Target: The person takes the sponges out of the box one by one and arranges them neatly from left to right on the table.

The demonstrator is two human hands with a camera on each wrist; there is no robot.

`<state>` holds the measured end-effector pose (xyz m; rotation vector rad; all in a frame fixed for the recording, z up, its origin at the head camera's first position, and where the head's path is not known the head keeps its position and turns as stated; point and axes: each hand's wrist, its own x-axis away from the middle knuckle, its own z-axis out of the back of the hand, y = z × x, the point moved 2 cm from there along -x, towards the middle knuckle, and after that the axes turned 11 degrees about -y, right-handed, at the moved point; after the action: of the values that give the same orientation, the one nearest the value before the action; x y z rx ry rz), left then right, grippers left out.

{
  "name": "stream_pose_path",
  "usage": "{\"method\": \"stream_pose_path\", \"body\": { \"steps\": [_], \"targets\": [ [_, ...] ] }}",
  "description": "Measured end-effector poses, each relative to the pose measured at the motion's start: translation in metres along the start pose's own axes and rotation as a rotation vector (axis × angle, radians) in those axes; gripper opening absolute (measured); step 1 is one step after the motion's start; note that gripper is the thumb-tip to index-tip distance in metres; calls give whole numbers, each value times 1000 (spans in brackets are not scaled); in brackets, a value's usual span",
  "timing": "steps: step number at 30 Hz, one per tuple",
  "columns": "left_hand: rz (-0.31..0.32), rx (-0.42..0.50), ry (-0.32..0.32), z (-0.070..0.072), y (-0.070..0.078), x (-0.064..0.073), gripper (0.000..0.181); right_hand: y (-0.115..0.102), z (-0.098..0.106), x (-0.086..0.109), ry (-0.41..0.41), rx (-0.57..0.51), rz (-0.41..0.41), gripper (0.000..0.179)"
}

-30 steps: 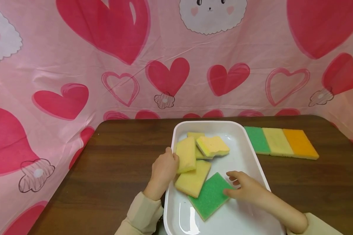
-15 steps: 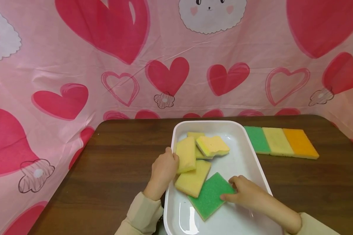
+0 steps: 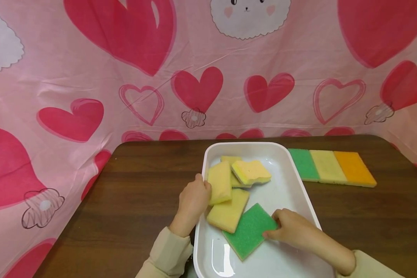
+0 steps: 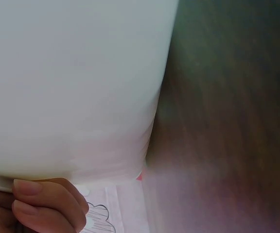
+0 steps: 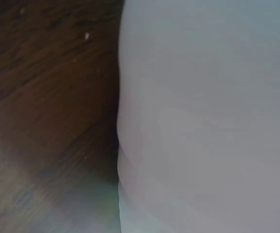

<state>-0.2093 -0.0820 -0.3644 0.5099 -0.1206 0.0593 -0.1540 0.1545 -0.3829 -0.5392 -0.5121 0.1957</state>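
Observation:
In the head view a white tray (image 3: 300,247) holds several sponges. My left hand (image 3: 193,204) grips the tray's left rim; the left wrist view shows its curled fingers (image 4: 52,194) at the rim. A green sponge (image 3: 248,235) lies flat on the tray's floor, one corner against a yellow sponge (image 3: 227,214). My right hand (image 3: 292,227) pinches the green sponge at its right corner, thumb on the lower right edge and fingers at the tip. The right wrist view shows only the tray's outer wall (image 5: 203,121) and tabletop, no fingers.
Another yellow sponge (image 3: 219,183) leans by the tray's left wall, and a notched sponge (image 3: 253,172) lies behind it. Right of the tray, green (image 3: 304,165), pale yellow (image 3: 328,166) and orange (image 3: 355,170) sponges lie in a row on the brown table (image 3: 142,170).
My right hand has moved slightly left and its fingers have closed in on the corner of the green sponge. My left hand keeps its grip on the tray rim.

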Motion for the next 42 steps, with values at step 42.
{"method": "stream_pose_path", "body": {
  "steps": [42],
  "targets": [
    [-15, -4, -6, 0, -1, 0, 25, 0, 11, 6, -63, -439, 149, 44]
  ]
}}
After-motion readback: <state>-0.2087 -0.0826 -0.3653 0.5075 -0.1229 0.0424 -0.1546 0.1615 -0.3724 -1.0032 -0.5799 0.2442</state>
